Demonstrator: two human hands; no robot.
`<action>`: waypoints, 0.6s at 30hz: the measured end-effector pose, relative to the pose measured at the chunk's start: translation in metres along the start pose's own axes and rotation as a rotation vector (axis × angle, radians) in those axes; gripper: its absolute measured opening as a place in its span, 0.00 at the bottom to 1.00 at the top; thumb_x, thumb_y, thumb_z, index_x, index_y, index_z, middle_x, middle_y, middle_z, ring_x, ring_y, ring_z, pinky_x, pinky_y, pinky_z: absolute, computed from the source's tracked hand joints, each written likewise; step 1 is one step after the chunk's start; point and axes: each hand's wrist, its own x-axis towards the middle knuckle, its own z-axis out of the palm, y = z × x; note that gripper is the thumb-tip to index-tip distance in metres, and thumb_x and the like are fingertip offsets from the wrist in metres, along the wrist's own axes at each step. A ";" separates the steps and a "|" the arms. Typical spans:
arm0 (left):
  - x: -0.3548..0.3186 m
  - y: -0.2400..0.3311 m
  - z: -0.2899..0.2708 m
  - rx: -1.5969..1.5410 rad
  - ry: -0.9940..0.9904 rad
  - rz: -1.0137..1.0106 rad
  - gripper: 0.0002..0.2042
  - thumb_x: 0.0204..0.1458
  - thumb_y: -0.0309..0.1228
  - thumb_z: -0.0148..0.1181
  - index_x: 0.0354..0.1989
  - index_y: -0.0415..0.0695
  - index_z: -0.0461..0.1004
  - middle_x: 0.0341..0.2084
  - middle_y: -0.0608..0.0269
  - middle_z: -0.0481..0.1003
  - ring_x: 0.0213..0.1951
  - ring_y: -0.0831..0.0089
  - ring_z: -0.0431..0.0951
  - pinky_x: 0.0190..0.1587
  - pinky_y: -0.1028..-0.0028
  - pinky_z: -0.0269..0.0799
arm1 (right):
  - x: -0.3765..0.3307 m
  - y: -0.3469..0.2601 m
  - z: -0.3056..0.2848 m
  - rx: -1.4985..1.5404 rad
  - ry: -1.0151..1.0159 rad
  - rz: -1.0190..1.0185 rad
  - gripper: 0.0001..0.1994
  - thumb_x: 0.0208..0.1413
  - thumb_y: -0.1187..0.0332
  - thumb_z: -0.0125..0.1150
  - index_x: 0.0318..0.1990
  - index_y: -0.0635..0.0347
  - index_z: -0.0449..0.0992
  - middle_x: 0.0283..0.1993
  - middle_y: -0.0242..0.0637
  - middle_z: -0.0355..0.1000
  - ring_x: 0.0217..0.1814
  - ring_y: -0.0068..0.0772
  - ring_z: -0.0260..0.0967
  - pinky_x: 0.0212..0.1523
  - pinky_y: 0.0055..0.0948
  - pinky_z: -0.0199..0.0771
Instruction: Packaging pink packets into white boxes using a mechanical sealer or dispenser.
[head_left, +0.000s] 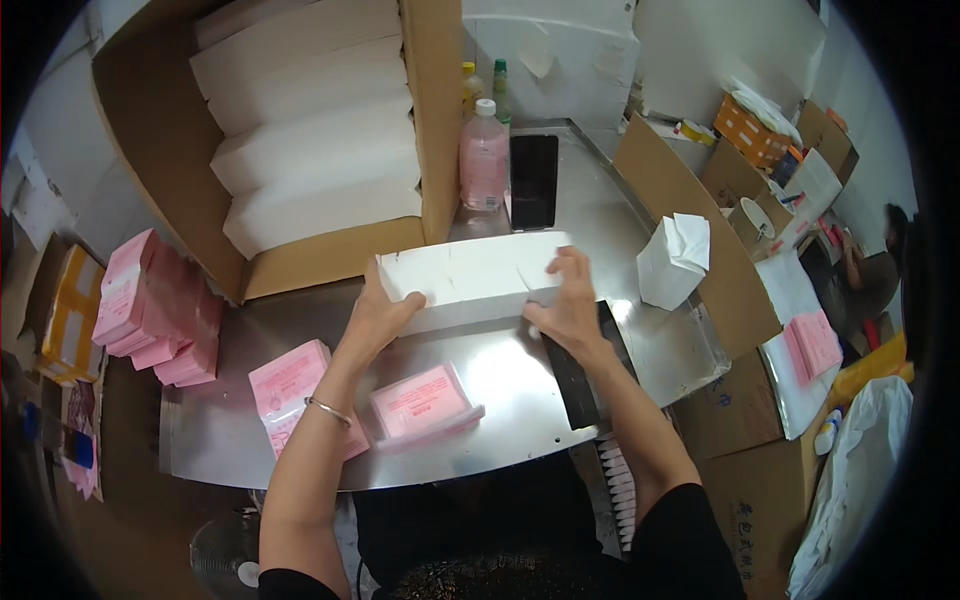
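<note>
Big cardboard box of white stacks at table's far left; long white block lying mid-table just before it; left hand clamped on its left end, right hand gripping right end, fingers curled; pink packet near left forearm; pink bottle behind.

Count: 4 long white blocks stacked in the big cardboard box, plus 1 more white block on the metal table. 2 pink packets on the table, 1 pink-packet pile left. 3 bottles, 1 black phone, 1 white tissue pack.
</note>
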 end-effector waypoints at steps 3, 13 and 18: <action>-0.005 -0.010 -0.017 -0.203 -0.078 -0.054 0.44 0.46 0.41 0.67 0.69 0.33 0.52 0.53 0.36 0.73 0.55 0.50 0.75 0.59 0.64 0.69 | 0.002 0.009 -0.039 -0.297 0.182 -0.094 0.24 0.31 0.74 0.66 0.42 0.61 0.67 0.60 0.58 0.63 0.62 0.62 0.62 0.59 0.52 0.65; 0.006 0.052 0.015 0.421 -0.124 -0.158 0.64 0.39 0.73 0.63 0.63 0.17 0.50 0.53 0.23 0.69 0.59 0.41 0.72 0.60 0.61 0.71 | -0.003 -0.071 0.035 0.032 -0.219 0.109 0.37 0.32 0.65 0.72 0.58 0.57 0.69 0.69 0.54 0.52 0.65 0.67 0.56 0.59 0.54 0.67; 0.012 0.043 0.004 0.523 -0.186 -0.131 0.66 0.37 0.71 0.63 0.68 0.21 0.44 0.59 0.30 0.67 0.62 0.45 0.69 0.61 0.62 0.70 | 0.002 -0.060 0.046 -0.017 -0.040 -0.022 0.31 0.31 0.68 0.72 0.50 0.58 0.70 0.62 0.53 0.59 0.54 0.62 0.60 0.52 0.54 0.67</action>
